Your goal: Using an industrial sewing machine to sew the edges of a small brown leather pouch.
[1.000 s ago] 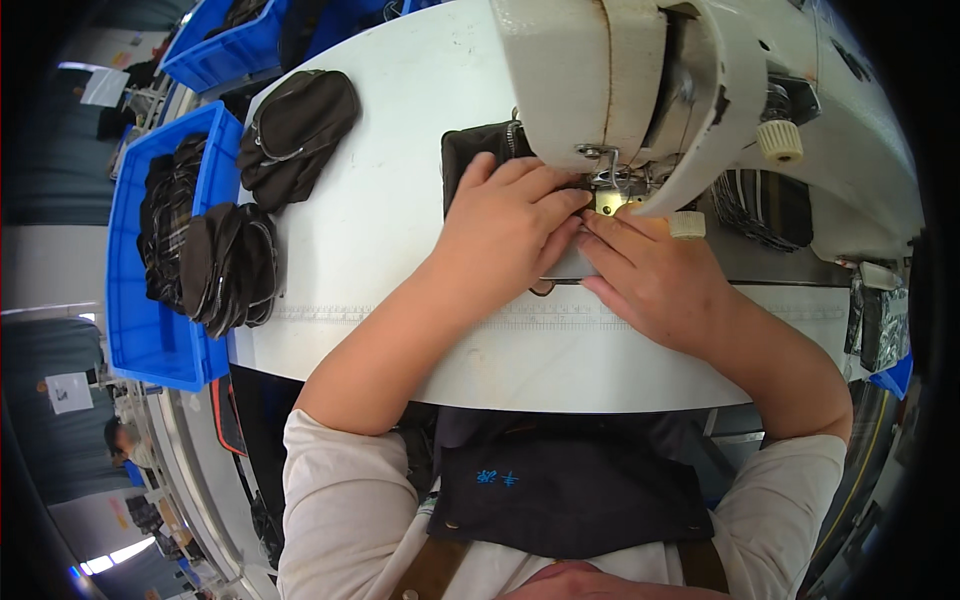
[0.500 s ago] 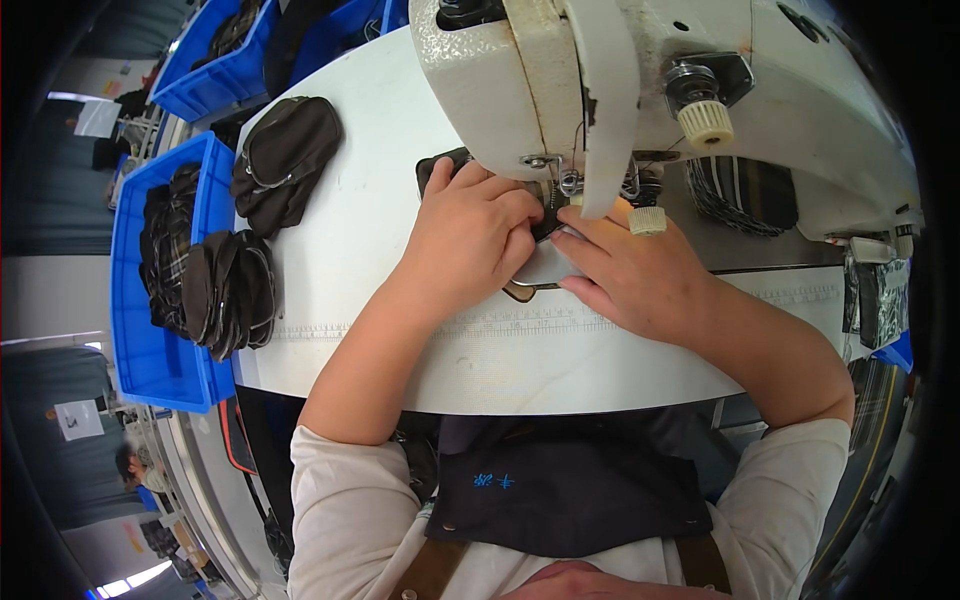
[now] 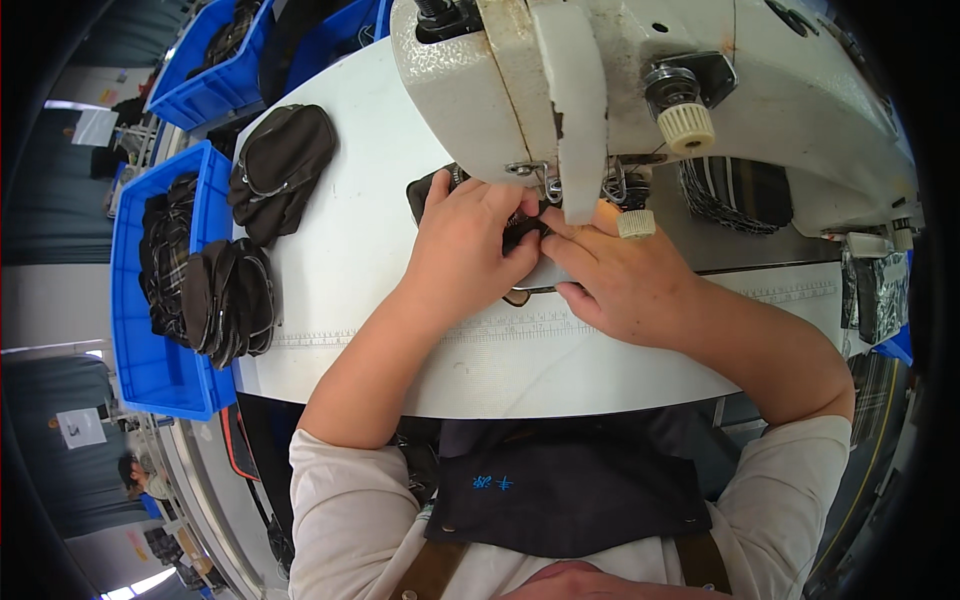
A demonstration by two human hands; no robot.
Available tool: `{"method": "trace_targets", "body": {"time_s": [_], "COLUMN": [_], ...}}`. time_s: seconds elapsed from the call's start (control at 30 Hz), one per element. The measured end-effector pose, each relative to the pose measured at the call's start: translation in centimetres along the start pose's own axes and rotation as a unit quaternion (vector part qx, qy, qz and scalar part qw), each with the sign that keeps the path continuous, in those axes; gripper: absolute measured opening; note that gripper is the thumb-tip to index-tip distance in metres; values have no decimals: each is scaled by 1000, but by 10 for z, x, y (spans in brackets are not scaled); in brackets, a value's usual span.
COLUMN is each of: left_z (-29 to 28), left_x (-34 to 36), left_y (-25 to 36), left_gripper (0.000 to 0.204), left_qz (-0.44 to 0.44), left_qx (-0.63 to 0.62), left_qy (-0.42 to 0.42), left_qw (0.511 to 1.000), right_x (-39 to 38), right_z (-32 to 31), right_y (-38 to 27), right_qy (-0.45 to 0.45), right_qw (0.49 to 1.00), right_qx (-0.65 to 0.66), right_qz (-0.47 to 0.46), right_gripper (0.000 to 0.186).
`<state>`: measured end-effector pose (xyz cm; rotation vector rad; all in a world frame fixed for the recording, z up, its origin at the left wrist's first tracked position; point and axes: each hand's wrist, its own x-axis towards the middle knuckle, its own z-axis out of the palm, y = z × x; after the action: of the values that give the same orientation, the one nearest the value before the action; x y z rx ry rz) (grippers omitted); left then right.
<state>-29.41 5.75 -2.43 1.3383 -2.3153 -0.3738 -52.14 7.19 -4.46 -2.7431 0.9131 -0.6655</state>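
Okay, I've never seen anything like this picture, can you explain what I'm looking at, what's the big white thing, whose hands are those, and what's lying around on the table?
The picture comes from a wide fisheye camera worn on a person's head, looking down, so straight edges bend near the rim. The big white thing is an industrial sewing machine on a white work table. The two bare hands belong to the person wearing the camera: the left hand and right hand press together on a small dark fabric piece under the machine's needle area. To the left lies a finished dark pouch. A blue bin beside the table holds a stack of dark fabric pieces. Another blue bin sits farther back.
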Motion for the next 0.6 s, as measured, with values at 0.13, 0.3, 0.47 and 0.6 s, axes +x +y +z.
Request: {"method": "trace_targets", "body": {"time_s": [0.13, 0.3, 0.47, 0.6], "left_z": [13, 14, 9, 5], "left_x": [-2, 1, 1, 0], "left_y": [-2, -3, -4, -3], "left_gripper": [22, 19, 20, 21], "left_qz": [9, 42, 133, 88], "left_qx": [42, 80, 76, 34], "left_qy": [61, 101, 63, 8], "left_qw": [997, 991, 986, 995], "right_x": [1, -2, -1, -1], "right_z": [-1, 2, -1, 0], "right_y": [2, 0, -6, -8], "right_qy": [12, 9, -9, 5], "right_qw": [999, 998, 998, 997], "right_qx": [-16, -50, -26, -37], "right_qz": [-29, -40, -60, -61], "right_gripper": [36, 33, 31, 32]}}
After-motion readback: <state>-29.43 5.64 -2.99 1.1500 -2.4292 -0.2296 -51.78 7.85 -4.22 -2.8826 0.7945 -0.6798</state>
